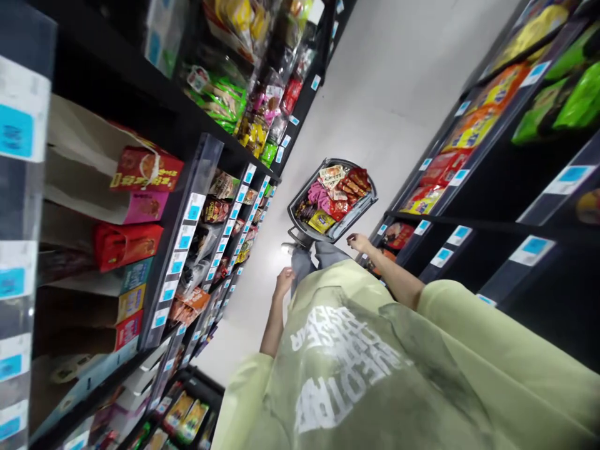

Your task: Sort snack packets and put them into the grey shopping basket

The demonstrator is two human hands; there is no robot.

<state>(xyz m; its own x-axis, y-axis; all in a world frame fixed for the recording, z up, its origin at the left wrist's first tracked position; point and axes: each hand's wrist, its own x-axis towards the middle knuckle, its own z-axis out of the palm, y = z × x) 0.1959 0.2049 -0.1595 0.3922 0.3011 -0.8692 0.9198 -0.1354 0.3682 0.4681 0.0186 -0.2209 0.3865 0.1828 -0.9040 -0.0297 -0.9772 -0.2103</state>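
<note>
My left hand point(284, 280) hangs beside my left leg, its fingers loosely bent and nothing visible in them. On the other side, my right hand point(359, 242) is held out from my body with fingers a little apart and slightly curled, also without anything visible in it. Ahead of my feet, a dark grey shopping basket point(289, 207) stands on the floor, seen from above. Inside lie brown-red packets point(354, 184), pink packets point(319, 197), a yellow packet point(321, 220) and a cream packet point(332, 176). Neither hand touches the basket.
Dark shelves with blue-and-white price tags point(185, 237) run along the left, holding bagged snacks and a red box point(147, 169). Shelves on the right carry orange packets point(473, 128) and green bags point(581, 97). Between them runs a pale grey floor point(375, 81).
</note>
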